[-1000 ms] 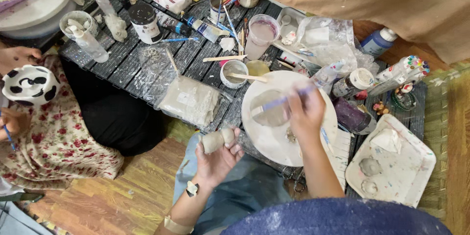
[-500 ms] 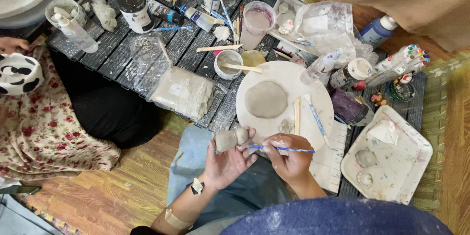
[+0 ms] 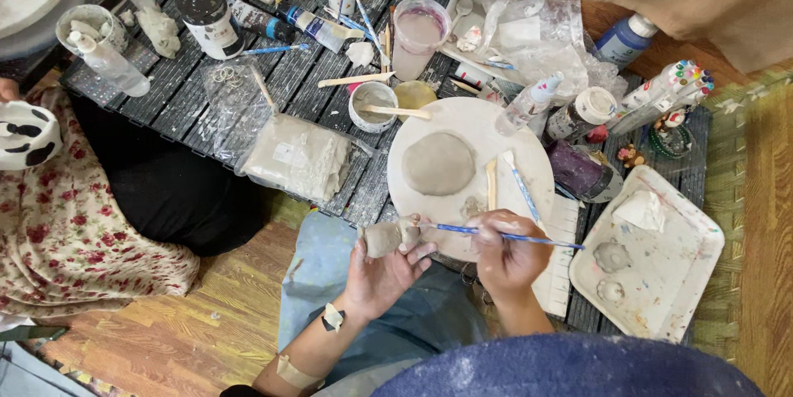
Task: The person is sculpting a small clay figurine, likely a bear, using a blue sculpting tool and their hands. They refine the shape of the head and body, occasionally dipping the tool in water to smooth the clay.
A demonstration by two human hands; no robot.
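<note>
Left hand (image 3: 382,269) cupped palm-up over the lap, fingers curled around a small grey clay piece (image 3: 388,237), thumb pressing its near side. Right hand (image 3: 505,250) pinched shut on a blue-handled paintbrush (image 3: 496,235), tip laid against the end of the clay piece, handle running out to the right. Both hands just below the near rim of a round white work board (image 3: 529,157).

Clay piece: light, looking damp and soft, probably easy to dent or smear under a hard pinch. Best cradled from beneath along its thicker middle, with spread fingertips and little pressure; thin ends and any fresh joins likely to bend or tear. Surface possibly slick where wetted.

On the board, a flattened grey clay disc (image 3: 439,163), a wooden modelling tool (image 3: 491,184) and a second blue brush (image 3: 522,190) beside it. Just beyond the board, a small cup of slip (image 3: 372,106) with a wooden stick across it. To the left on the dark slatted counter (image 3: 173,99), a bagged clay block (image 3: 297,157). To the right, a white rectangular tray (image 3: 677,256) with small clay bits. At far left, another person's floral garment (image 3: 74,223).
</note>
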